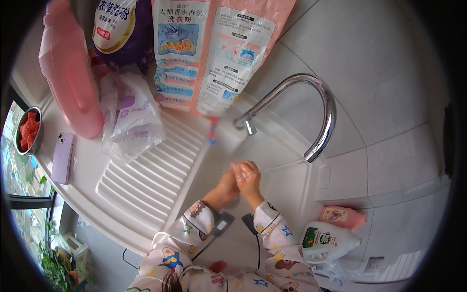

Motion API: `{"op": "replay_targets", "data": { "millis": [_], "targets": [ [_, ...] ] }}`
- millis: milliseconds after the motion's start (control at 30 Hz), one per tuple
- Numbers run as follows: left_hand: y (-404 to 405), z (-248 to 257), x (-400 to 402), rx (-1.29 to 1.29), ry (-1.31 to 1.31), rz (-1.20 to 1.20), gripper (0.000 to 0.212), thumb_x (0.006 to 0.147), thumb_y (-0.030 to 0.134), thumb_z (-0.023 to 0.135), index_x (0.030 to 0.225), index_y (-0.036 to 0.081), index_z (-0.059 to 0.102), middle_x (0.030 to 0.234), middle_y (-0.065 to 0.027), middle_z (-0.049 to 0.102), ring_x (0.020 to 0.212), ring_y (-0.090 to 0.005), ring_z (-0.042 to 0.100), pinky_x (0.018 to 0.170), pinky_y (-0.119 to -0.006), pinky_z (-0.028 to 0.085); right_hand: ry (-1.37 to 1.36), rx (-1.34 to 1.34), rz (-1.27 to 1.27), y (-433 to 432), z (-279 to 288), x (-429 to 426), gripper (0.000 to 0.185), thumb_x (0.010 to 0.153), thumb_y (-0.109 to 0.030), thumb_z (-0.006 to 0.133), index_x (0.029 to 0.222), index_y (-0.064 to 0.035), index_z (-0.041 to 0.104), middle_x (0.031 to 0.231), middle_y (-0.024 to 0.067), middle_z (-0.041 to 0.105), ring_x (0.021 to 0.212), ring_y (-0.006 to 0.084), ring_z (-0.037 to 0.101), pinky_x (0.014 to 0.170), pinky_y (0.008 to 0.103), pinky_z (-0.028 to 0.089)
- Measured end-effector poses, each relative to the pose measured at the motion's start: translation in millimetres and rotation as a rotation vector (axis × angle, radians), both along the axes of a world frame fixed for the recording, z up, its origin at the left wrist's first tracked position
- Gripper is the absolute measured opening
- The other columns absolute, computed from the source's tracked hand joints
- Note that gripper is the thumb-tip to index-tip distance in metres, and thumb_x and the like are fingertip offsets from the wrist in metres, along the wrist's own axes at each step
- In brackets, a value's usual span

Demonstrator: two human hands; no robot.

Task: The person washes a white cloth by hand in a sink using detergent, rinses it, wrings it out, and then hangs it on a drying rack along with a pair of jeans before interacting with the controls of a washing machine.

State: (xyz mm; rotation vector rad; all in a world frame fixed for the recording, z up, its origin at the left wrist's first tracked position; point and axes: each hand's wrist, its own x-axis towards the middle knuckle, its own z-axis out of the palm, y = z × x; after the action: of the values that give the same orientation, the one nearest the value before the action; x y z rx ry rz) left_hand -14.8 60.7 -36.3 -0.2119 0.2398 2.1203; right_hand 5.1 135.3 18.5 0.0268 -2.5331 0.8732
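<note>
My left hand (229,186) and my right hand (249,177) are pressed together over the white sink basin (284,204), fingers overlapping. A thin stream of water (279,166) runs from the chrome gooseneck faucet (324,109) onto them. Wet skin shows on the right hand; whether something small lies between the palms cannot be told. Patterned sleeves reach to both wrists, with dark devices on cables near them. A red and blue object (212,131), perhaps a brush, sits at the basin's upper left edge.
Left of the basin is a ribbed washboard (146,186). Detergent bags (215,47), a pink bottle (71,73) and a plastic bag (131,116) stand beyond it. A phone (62,158) and a metal bowl of red chunks (29,129) lie far left; a white jug (328,241) stands right.
</note>
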Motion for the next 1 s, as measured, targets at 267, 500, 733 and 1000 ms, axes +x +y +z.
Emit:
{"op": "replay_targets", "data": {
  "millis": [267,500,733,1000],
  "targets": [
    [-7.3,-3.2,2.4,0.28,-0.101,-0.022,0.033,0.094,0.033,0.033,0.105,0.009,0.052,0.103,-0.0068,0.056,0.096,-0.0195,0.054,0.085,-0.033,0.044,0.114,0.269,-0.028,-18.4,5.4,9.9,0.019,0.076,-0.024,0.065,0.09,-0.0119,0.065,0.086,0.0081,0.061,0.081,0.0276,0.057,0.07,0.0371,0.046],
    [-0.5,5.5,5.9,0.11,-0.176,-0.053,0.033,0.094,0.031,0.031,0.109,0.009,0.05,0.109,-0.0068,0.054,0.1,-0.0205,0.052,0.089,-0.037,0.041,0.038,0.539,-0.091,-2.8,12.0,-8.4,0.022,0.075,-0.02,0.063,0.06,-0.008,0.053,0.058,0.0094,0.052,0.054,0.0313,0.052,0.047,0.0409,0.042],
    [-9.9,22.3,-4.4,0.104,-0.064,-0.088,0.036,0.093,0.035,0.035,0.113,0.009,0.05,0.115,-0.0076,0.053,0.108,-0.0238,0.049,0.095,-0.039,0.037,-0.238,0.167,-0.255,11.5,-2.2,-20.5,0.032,0.085,-0.03,0.053,0.063,-0.0081,0.057,0.062,0.0099,0.058,0.054,0.028,0.056,0.052,0.0402,0.043],
    [6.7,-23.9,-1.0,0.273,-0.074,0.116,0.032,0.091,0.037,0.044,0.111,0.013,0.051,0.106,-0.0052,0.055,0.1,-0.0216,0.053,0.087,-0.037,0.043,-0.317,-0.342,0.059,-15.3,-12.0,19.4,0.041,0.094,-0.032,0.039,0.12,-0.0016,0.044,0.133,0.0156,0.036,0.125,0.0289,0.027,0.103,0.0371,0.02]
  ]
}}
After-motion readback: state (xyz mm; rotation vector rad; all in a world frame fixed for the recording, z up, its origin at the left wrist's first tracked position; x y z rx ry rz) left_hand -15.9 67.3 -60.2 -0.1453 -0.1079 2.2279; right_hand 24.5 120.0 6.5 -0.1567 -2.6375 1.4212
